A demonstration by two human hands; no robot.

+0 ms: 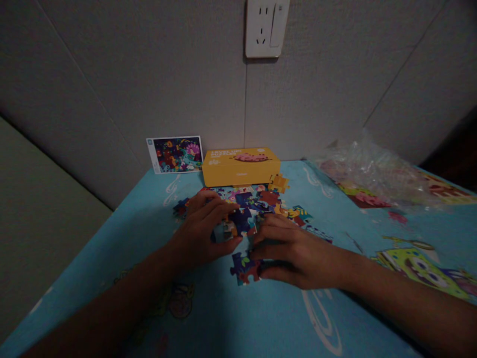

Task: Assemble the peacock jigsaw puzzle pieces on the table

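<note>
A heap of colourful jigsaw pieces (257, 201) lies on a blue cartoon-print tablecloth (261, 318). My left hand (203, 228) rests on the heap's left side, fingers bent over a greyish piece (225, 231) that it pinches with the thumb. My right hand (294, 251) lies beside it, fingers curled and pressed on the cloth next to a small joined cluster of dark blue and red pieces (244, 268). The two hands almost touch at the fingertips.
A yellow puzzle box (240, 165) stands behind the heap by the wall, with a picture card (175, 154) leaning at its left. A crumpled clear plastic bag (368, 171) lies at the right. A wall socket (266, 27) is above.
</note>
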